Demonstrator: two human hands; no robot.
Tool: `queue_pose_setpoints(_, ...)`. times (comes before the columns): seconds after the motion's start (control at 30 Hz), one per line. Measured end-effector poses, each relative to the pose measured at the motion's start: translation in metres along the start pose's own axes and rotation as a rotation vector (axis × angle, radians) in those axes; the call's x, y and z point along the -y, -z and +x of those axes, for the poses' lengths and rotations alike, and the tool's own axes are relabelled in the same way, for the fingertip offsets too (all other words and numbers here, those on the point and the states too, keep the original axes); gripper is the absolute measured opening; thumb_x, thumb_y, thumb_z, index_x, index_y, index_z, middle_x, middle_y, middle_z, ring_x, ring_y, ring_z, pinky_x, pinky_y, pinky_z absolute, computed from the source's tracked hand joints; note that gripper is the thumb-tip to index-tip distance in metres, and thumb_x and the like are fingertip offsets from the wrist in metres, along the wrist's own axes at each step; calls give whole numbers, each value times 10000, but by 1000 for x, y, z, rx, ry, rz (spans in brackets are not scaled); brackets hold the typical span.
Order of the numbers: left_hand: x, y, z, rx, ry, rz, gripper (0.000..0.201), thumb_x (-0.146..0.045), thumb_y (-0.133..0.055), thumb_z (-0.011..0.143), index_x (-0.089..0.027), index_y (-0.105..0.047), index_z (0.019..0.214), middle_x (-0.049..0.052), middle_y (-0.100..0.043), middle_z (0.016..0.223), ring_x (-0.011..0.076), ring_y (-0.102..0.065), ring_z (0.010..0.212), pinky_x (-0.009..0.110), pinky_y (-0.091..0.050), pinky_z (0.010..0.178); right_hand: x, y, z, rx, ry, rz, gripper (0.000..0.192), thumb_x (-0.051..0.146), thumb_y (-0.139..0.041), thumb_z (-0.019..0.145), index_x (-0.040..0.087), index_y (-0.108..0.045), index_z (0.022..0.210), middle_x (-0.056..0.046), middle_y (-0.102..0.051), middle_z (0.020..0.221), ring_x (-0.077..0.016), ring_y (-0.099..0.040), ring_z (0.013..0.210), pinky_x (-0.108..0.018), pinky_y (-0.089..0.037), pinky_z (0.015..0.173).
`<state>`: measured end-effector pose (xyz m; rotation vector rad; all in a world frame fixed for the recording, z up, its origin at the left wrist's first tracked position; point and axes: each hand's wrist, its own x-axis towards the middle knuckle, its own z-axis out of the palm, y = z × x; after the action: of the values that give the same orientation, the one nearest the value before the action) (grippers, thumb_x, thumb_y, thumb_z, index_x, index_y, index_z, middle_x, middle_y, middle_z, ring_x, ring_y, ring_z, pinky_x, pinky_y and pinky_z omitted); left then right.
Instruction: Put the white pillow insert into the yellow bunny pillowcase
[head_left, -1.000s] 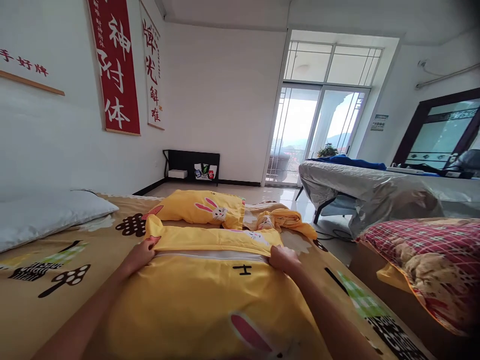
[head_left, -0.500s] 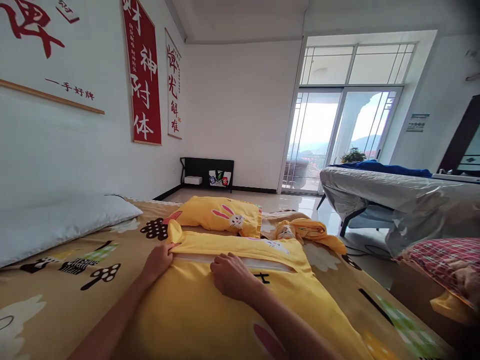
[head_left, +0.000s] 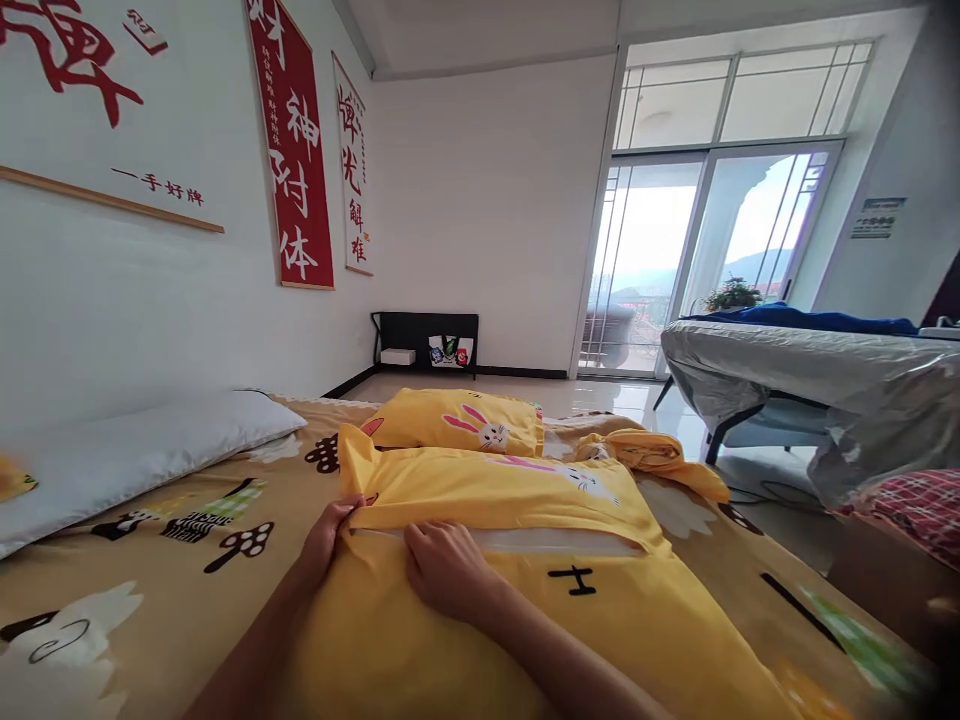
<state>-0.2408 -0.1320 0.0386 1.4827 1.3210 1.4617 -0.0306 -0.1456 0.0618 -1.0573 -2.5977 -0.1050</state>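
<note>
A yellow pillow point(head_left: 495, 590) in a rabbit-print case lies on the bed in front of me, its open end showing a strip of white inner pillow point(head_left: 555, 541). My left hand point(head_left: 328, 530) pinches the left corner of the case's opening. My right hand point(head_left: 444, 570) rests fingers-down on the case just right of it, by the opening's edge. Beyond lie a second yellow rabbit pillow point(head_left: 461, 423) and a crumpled yellow pillowcase point(head_left: 649, 452).
The bed has a tan cartoon-print sheet point(head_left: 150, 560) and a white pillow point(head_left: 142, 445) at the left against the wall. A silver-covered table point(head_left: 802, 370) stands right, a red plaid cushion point(head_left: 911, 505) at the right edge, glass balcony doors point(head_left: 675, 260) behind.
My right hand slid from the right end of the pillow's opening leftward to near my left hand. The view turned left and dropped slightly.
</note>
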Motion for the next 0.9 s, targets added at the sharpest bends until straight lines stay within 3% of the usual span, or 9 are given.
queue_pose_setpoints(0.17,-18,-2,-21,125,-61,-207,201,-382,-455,675,-196,-380,658,-3,-461,680,131,-415,611,246,-393,573,33,1,6,-94,-69,60,202,279,-389,921,189,-566,959,-32,-683,852,-146,-617,717,-263,-194,590)
queue_pose_setpoints(0.37,-30,15,-43,152,-120,49,306,-497,-464,850,-206,-470,759,9,-491,754,169,-474,754,253,-428,717,52,-3,4,-330,8,123,137,278,-455,899,193,-544,839,25,-669,768,-111,-604,663,-256,-195,597)
queue_pose_setpoints(0.53,-47,15,-55,183,-169,111,355,-517,-464,890,-190,-487,751,0,-446,736,152,-430,726,240,-392,683,59,-5,2,-539,101,89,142,245,-506,867,182,-499,740,27,-630,703,-106,-570,632,-254,-236,617)
queue_pose_setpoints(0.8,-51,14,-67,153,-185,182,400,-560,-433,894,-188,-486,756,1,-449,729,154,-432,702,251,-395,661,67,-10,2,-444,68,179,238,242,-419,928,172,-511,721,19,-632,670,-88,-549,572,-258,-170,562)
queue_pose_setpoints(0.9,-50,12,-72,120,-211,222,380,-548,-402,912,-196,-499,806,9,-479,754,163,-464,712,263,-415,677,68,-8,0,-371,-7,280,236,251,-415,912,176,-537,724,18,-640,671,-77,-535,559,-251,-159,553)
